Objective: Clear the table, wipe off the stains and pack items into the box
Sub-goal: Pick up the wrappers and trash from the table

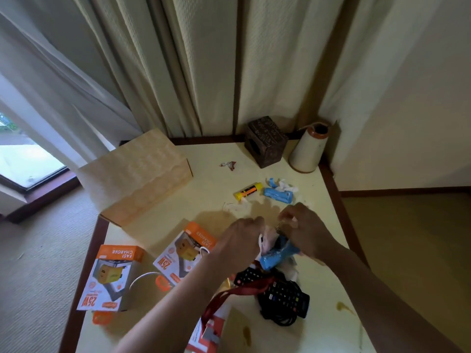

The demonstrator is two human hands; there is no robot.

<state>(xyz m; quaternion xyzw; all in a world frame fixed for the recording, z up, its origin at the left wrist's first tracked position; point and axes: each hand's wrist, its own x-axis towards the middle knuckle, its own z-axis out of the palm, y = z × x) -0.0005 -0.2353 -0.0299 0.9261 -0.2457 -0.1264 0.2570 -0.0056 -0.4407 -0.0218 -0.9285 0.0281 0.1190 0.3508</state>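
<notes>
Nearest, brown stains (pixel 344 308) mark the cream table (pixel 318 335), and a black remote (pixel 283 291) lies under a red ribbon (pixel 237 293). Above it both forearms reach forward: the left hand (pixel 239 242) and right hand (pixel 303 230), fingers curled, together clutch a crumpled blue wrapper (pixel 274 254) with white paper. Two orange charger boxes (pixel 112 276) lie to the left. Farther off, a marker (pixel 248 191) and another blue packet (pixel 277 195) lie side by side. The cardboard box (pixel 137 174) sits at the far-left edge, its inside hidden.
</notes>
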